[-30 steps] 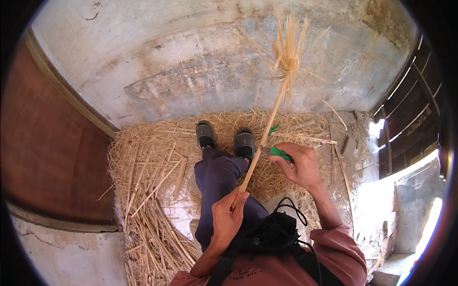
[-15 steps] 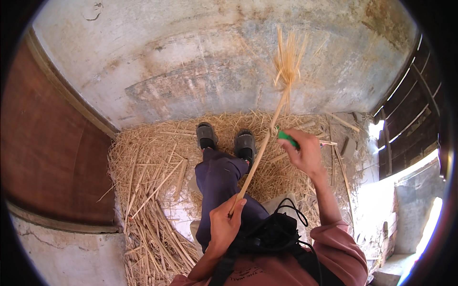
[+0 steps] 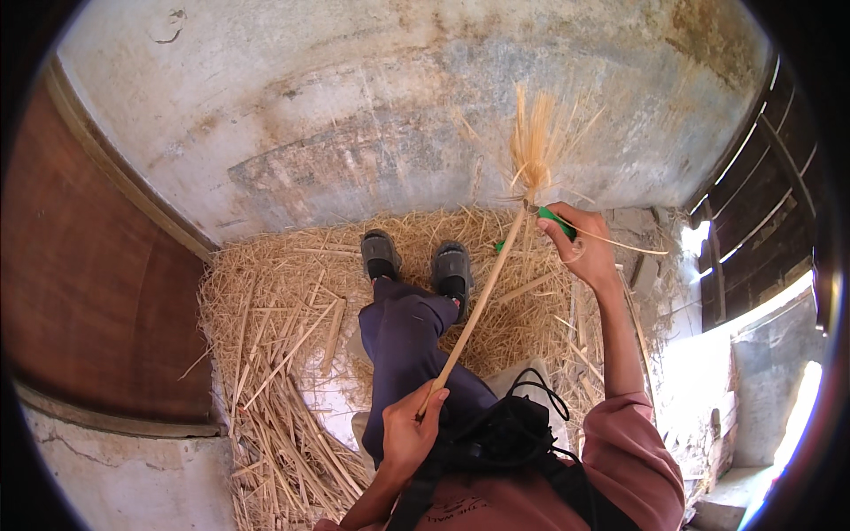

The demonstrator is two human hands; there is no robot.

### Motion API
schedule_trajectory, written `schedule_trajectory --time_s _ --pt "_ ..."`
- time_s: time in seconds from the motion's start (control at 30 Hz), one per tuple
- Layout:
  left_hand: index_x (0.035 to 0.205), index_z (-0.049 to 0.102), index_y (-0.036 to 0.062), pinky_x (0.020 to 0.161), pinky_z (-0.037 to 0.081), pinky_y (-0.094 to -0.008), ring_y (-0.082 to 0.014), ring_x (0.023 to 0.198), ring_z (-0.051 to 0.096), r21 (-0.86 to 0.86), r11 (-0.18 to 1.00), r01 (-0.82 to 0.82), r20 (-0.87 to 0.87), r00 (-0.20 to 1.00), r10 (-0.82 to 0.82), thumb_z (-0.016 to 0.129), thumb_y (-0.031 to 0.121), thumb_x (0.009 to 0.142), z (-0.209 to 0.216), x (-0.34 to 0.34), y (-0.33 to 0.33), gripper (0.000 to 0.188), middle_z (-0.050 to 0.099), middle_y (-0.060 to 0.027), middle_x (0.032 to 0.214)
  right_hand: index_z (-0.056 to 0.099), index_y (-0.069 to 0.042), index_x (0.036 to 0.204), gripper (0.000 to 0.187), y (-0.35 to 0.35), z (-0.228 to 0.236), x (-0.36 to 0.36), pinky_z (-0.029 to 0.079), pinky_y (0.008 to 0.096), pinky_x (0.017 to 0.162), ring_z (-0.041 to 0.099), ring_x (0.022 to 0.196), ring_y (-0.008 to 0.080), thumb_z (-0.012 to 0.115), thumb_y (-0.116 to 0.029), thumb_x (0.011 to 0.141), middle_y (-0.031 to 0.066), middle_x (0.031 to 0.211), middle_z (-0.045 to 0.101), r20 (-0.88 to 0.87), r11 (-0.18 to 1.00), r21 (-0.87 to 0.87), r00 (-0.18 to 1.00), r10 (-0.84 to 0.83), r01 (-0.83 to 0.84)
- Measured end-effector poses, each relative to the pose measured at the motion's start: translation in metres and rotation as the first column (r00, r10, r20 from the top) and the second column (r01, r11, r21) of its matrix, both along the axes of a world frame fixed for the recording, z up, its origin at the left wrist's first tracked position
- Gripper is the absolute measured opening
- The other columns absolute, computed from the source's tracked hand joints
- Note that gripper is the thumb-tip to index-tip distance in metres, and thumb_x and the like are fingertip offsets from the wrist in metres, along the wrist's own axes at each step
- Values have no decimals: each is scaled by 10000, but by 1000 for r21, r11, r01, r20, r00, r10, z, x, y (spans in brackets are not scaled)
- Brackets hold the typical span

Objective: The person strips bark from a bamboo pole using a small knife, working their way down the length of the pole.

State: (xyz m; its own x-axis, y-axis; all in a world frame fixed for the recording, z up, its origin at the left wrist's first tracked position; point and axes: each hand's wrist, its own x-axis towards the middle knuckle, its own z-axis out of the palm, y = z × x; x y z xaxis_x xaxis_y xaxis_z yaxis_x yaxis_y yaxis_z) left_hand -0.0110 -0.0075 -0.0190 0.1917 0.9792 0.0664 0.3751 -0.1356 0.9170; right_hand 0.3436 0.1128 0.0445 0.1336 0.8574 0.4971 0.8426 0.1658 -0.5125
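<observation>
A long pale stick (image 3: 478,305) slants up and away from me, with a spray of thin shavings (image 3: 531,146) fanning out at its far end. My left hand (image 3: 410,429) is closed around the stick's near end, above my thigh. Near the shavings, my right hand (image 3: 584,252) grips a green-handled cutting tool (image 3: 556,221) against the stick; its blade is too small to make out. One thin strip (image 3: 620,243) sticks out to the right past that hand. A small green bit (image 3: 500,246) shows on the stick's left side.
Curled shavings (image 3: 274,257) cover the floor around my shoes (image 3: 452,265). Split sticks (image 3: 292,434) lie heaped at the lower left. A stained wall (image 3: 354,115) stands ahead, a brown panel (image 3: 106,265) on the left and dark slats (image 3: 761,212) on the right.
My right hand and the green-handled tool have moved farther along the stick, up to the shavings. The stick's far end sits lower in view. My left hand keeps its hold.
</observation>
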Motion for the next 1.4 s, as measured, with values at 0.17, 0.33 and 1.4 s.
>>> schedule_trajectory --time_s 0.17,0.33,1.4 --pt "1210 760 -51 543 410 -305 -83 608 473 -1 1000 5 25 1000 -5 749 141 1049 -3 1 0 251 620 -111 715 781 -48 1100 315 7 -6 3 492 446 640 659 642 354 747 -349 1015 191 734 689 24 996 87 999 -22 20" --pt "1221 763 -44 548 419 -300 -82 606 489 4 1000 8 27 1000 -8 753 143 1047 -16 -4 -4 256 641 -113 724 783 -48 1054 298 9 -3 8 486 426 631 577 573 292 719 -340 1045 133 704 672 -5 992 -61 994 -108 107" --pt "1229 687 27 445 289 -224 -23 498 364 -270 959 82 444 895 48 488 427 1181 13 -23 122 449 437 64 672 746 -44 1197 276 -59 -38 -10 526 298 737 651 825 108 709 -290 1078 15 892 698 -551 948 -253 834 26 -196"
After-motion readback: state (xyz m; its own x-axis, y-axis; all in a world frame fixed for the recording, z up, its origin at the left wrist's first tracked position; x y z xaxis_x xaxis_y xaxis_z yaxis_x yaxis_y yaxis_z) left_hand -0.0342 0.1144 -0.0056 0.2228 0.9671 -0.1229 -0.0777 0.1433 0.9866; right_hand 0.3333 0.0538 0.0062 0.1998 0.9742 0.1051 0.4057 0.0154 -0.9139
